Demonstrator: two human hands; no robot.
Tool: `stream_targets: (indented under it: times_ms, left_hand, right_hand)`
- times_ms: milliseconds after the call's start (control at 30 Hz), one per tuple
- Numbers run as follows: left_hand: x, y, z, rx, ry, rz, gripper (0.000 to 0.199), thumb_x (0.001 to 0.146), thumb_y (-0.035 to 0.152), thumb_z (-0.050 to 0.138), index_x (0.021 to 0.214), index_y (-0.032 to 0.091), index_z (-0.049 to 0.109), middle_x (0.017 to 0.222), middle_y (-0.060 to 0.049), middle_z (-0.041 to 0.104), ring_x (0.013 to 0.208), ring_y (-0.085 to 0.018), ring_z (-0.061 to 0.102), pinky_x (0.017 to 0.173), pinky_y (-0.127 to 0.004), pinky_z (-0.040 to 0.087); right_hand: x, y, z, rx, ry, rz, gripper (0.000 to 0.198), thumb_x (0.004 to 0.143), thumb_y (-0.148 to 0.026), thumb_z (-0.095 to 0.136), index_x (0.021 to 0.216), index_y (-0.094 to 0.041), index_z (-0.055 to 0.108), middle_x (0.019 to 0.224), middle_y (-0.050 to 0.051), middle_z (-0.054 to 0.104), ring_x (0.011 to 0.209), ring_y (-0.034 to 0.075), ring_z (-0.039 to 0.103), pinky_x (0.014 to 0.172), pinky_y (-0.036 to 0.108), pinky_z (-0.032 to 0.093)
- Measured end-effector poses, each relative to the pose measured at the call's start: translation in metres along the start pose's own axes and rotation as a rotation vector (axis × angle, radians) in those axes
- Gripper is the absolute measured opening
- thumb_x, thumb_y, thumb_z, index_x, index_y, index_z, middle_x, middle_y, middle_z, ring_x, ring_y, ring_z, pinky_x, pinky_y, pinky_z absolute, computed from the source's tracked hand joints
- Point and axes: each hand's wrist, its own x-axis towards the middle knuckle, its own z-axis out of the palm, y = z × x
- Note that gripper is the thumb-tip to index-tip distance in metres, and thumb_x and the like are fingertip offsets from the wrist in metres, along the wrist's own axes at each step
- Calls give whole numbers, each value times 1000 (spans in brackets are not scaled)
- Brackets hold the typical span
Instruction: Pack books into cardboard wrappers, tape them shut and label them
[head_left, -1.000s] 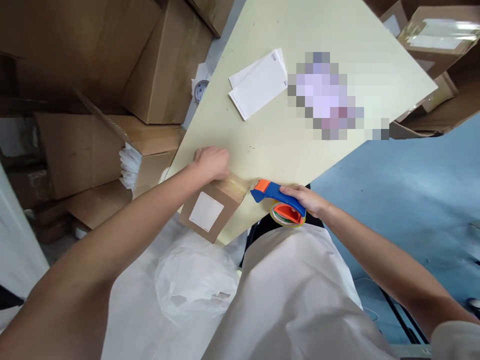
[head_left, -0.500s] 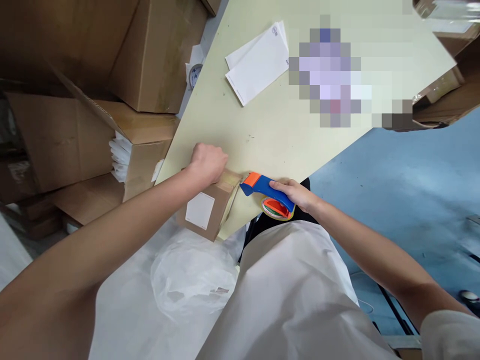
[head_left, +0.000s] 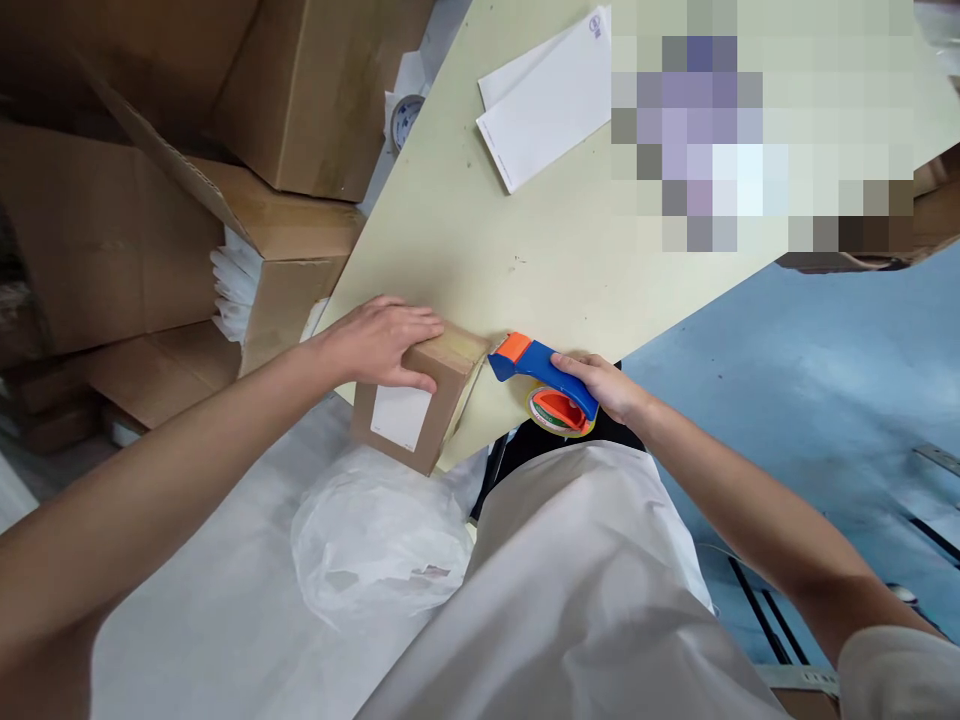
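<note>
A small cardboard box (head_left: 450, 385) with a white label (head_left: 401, 416) stands at the table's near edge, partly over it. My left hand (head_left: 386, 340) grips its left end, thumb on the labelled side and fingers stretched along the top. Clear tape runs over the box's right end. My right hand (head_left: 604, 385) is closed around a blue and orange tape dispenser (head_left: 544, 370), just right of the box. A tape roll sits in the dispenser, and its orange head is close to the box's right top edge.
White paper sheets (head_left: 544, 115) lie on the pale table (head_left: 570, 250), and a blurred patch hides its far right. Large cartons (head_left: 300, 225) are stacked at left, beside a tape roll (head_left: 406, 122). A white plastic bag (head_left: 382, 540) is below the box.
My left hand has gone from a closed fist over the box's top to spread fingers with the thumb on its side. The dispenser stays by the box's right end. The view has shifted slightly.
</note>
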Motion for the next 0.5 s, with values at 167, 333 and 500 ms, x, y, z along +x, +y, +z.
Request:
stream_targets:
  times_ms: [167,333,500]
  left_hand:
    - [-5,-6,19,-75,62,-73,70,73,71,52,129,29,54,132,-3,58,123,-26,51,101,-37,36]
    - [-10,-9,19,-150,230,-252,69,70,72,54,125,31,58,126,-3,62,114,-28,58,92,-37,43]
    - [-13,0,16,-249,559,-528,67,83,62,47,140,27,42,132,-7,56,117,-27,54,94,-39,41]
  right_hand:
    - [0,20,15,183,-83,40,30,87,-42,56,103,-20,69,93,4,74,80,18,69,76,30,56]
    - [12,13,43,314,-57,94,32,90,-44,47,104,-22,66,96,3,73,86,20,68,84,35,54]
    - [39,-60,48,226,-63,-15,40,89,-52,44,95,-19,66,87,5,73,84,21,67,85,36,54]
